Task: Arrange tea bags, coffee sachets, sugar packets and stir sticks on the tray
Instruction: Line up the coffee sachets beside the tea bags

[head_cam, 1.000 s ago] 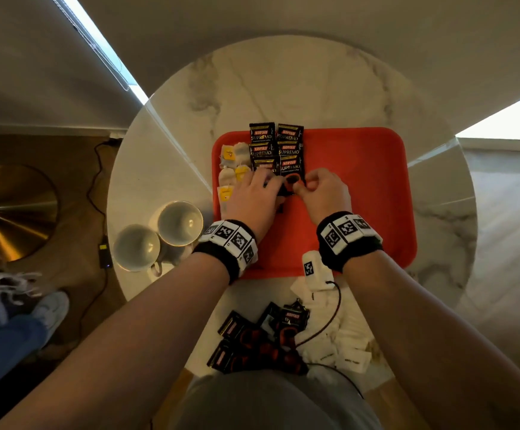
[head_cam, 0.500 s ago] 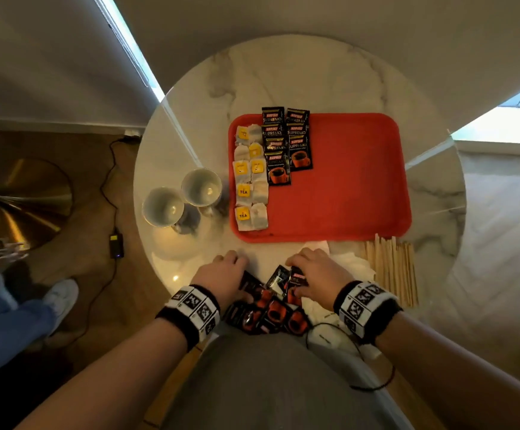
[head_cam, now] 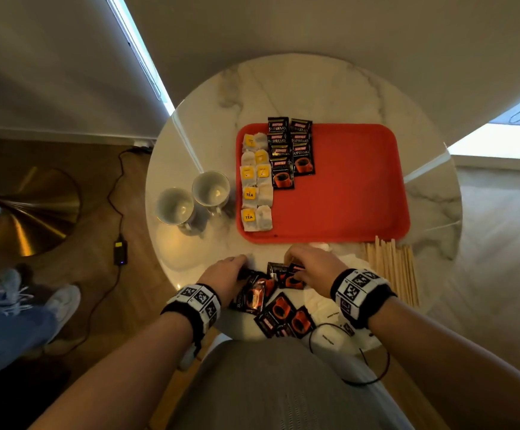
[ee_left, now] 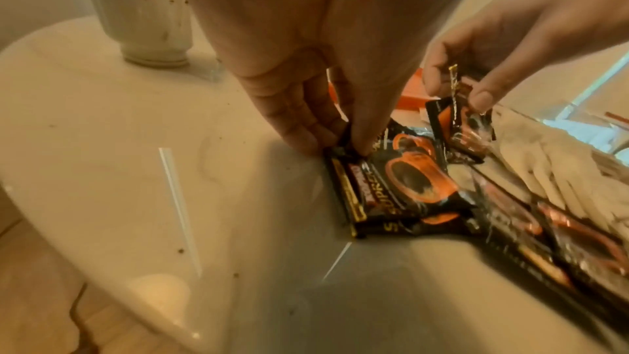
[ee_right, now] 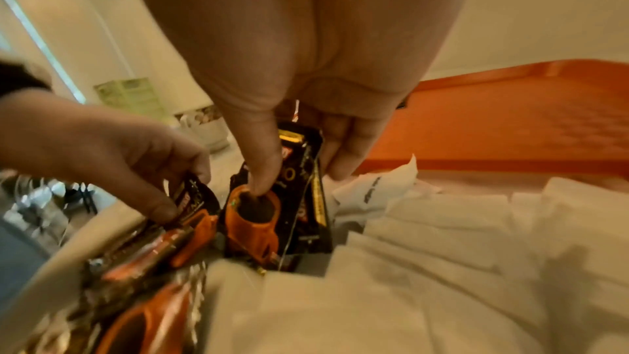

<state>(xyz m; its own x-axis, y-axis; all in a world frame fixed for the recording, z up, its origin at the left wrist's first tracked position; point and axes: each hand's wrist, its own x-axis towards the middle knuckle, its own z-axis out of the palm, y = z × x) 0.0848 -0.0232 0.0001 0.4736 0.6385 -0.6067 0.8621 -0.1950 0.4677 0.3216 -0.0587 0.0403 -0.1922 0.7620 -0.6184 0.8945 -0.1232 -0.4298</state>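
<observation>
The red tray [head_cam: 345, 197] holds a column of tea bags [head_cam: 254, 184] on its left side and two overlapping columns of black coffee sachets [head_cam: 289, 150] beside them. A loose pile of coffee sachets [head_cam: 280, 308] lies at the table's near edge. My left hand [ee_left: 340, 150] pinches the corner of one flat sachet [ee_left: 401, 182] in that pile. My right hand [ee_right: 299, 176] pinches a sachet [ee_right: 258, 220] between thumb and fingers, tilted up on edge. White sugar packets [ee_right: 442, 238] lie under and right of the pile. Wooden stir sticks [head_cam: 392, 268] lie to the right.
Two white cups [head_cam: 190, 197] stand on the round marble table [head_cam: 314, 88], left of the tray. A black cable [head_cam: 364, 367] loops over the table's near edge by my lap. The tray's right half is bare red surface.
Both hands have left the coffee columns on the tray and come back to the loose pile at the near edge. Each now pinches a sachet there.
</observation>
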